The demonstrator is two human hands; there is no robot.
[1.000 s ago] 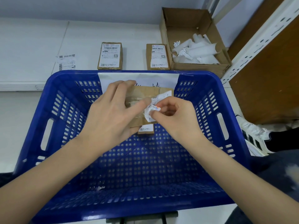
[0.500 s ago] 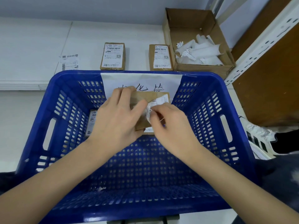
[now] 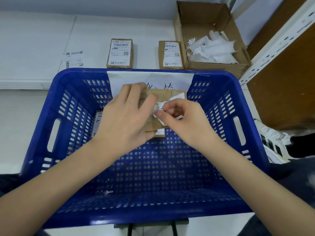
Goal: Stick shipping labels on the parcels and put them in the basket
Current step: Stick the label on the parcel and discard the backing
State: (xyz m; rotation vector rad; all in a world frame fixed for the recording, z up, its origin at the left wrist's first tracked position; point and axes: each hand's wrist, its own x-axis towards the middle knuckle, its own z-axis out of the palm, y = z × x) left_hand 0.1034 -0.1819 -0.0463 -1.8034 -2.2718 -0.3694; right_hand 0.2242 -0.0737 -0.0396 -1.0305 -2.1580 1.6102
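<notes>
**Parcel station: contents at the blue basket, left to right**

Loose shipping label (image 3: 74, 59) — far left, lying flat on the white surface, apart from the parcels.

Parcel in basket (image 3: 98, 120) — left part of the basket floor, labelled face up, largely hidden behind the left wrist.

Labelled parcel, left (image 3: 120, 53) — on the white surface just beyond the basket's far rim, label facing up.

Blue basket (image 3: 56, 106) — perforated plastic, centre of the scene; a white paper sign (image 3: 180, 80) with handwriting is fixed to the inside of its far wall.

Left hand (image 3: 127, 116) — over the middle of the basket, fingers curled round the left side of the held parcel, thumb pressed on its brown face.

Held parcel (image 3: 162, 97) — brown, carried above the basket floor between the two hands. A further small parcel edge shows directly beneath it (details hidden).

Crumpled label (image 3: 162, 108) — white, creased, partly lying on the right half of the held parcel; its bunched left end sits between thumb and fingers of the right hand.

Right hand (image 3: 185, 121) — fingers curled, pinching the crumpled label.

Labelled parcel, right (image 3: 171, 54) — on the white surface, just left of the cardboard box, label up.

Cardboard box (image 3: 221, 67) — far right, flaps open, holding white backing-paper scraps (image 3: 216, 48), curled and crumpled.

White shelf upright (image 3: 272, 46) — slanting at the right, with a brown panel beside it.

Sneaker (image 3: 272, 142) — white with black stripes, at the basket's right side.
</notes>
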